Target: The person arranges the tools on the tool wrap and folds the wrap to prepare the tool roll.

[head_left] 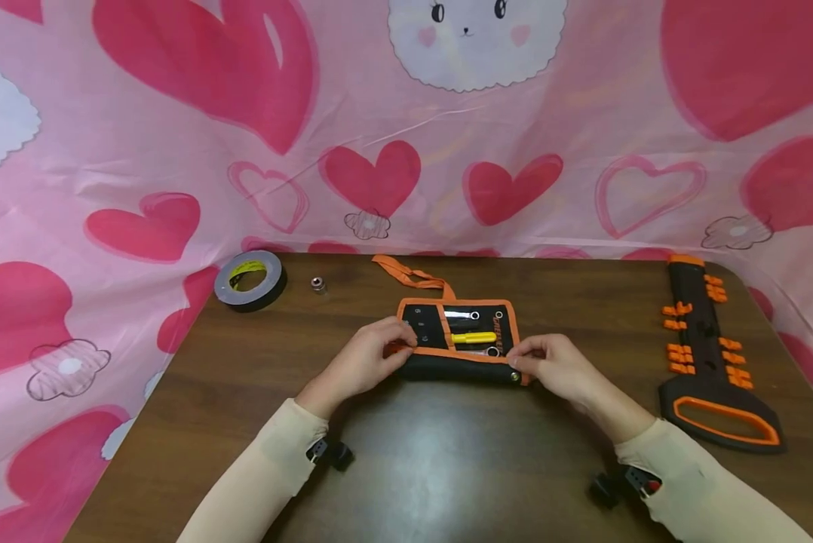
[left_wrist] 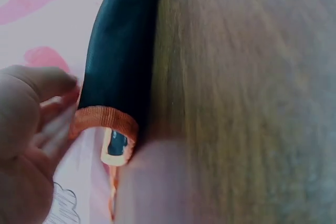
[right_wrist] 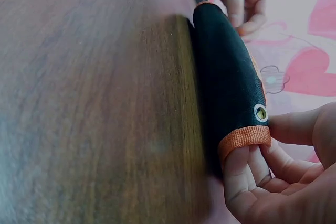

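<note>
A black tool roll [head_left: 431, 326] with orange trim lies on the table, its near part folded over into a thick black fold [head_left: 454, 369]. In its pockets sit a yellow handle [head_left: 476, 337] and shiny wrenches [head_left: 461, 314]. My left hand [head_left: 362, 356] pinches the left end of the orange edge between thumb and fingers. At the right end, my right hand [head_left: 561, 371] grips the folded corner. The right wrist view shows the thumb beside a metal eyelet [right_wrist: 261, 113] and fingertips tucked under the orange rim [right_wrist: 245, 137]. Inside the fold, the contents are mostly hidden.
An orange strap [head_left: 413, 279] trails from the roll's far edge. Back left are a roll of tape [head_left: 272, 275] and a small metal socket [head_left: 318, 284]. A black holder [head_left: 704, 332] with orange clips and a looped handle lies at the right. Heart-patterned cloth [head_left: 447, 121] hangs behind the table.
</note>
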`<state>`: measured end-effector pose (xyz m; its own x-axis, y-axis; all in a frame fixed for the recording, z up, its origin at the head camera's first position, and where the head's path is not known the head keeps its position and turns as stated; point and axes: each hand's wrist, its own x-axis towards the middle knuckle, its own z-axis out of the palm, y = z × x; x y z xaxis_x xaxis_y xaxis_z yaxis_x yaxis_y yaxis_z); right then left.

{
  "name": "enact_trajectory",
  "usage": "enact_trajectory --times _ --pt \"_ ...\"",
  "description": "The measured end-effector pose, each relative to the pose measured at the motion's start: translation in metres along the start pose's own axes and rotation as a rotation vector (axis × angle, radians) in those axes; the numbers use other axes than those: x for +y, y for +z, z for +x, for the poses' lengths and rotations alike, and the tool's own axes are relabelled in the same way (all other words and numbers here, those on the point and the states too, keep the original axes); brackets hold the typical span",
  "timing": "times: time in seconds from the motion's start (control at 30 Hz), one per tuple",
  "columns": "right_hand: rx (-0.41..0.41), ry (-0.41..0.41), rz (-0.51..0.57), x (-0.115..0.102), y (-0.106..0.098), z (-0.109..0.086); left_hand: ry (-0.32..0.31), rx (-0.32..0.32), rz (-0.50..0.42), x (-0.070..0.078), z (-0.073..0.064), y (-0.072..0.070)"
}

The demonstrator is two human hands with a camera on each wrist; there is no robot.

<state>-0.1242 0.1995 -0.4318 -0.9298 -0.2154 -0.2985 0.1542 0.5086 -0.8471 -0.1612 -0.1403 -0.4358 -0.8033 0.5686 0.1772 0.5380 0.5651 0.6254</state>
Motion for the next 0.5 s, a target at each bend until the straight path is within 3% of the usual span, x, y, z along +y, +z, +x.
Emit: enact_trajectory --times 0.1,0.2,0.33,0.5 --pt "-0.005 0.007 0.009 -0.0021 0.0002 0.0011 0.143 -0.003 0.025 0.0039 -0.0023 -0.0019" --pt "-0.008 0.016 0.024 -0.0031 -0.0008 0.0021 0.22 -0.087 0.013 0.0064 -0.0033 -0.0035" --pt "-0.02 0.039 0.051 -0.0024 -0.0028 0.0039 0.204 -0.215 0.023 0.004 -0.0027 -0.0026" --pt "-0.031 0.055 0.098 -0.0023 -0.0031 0.006 0.206 -0.235 0.032 -0.0021 0.0014 0.0027"
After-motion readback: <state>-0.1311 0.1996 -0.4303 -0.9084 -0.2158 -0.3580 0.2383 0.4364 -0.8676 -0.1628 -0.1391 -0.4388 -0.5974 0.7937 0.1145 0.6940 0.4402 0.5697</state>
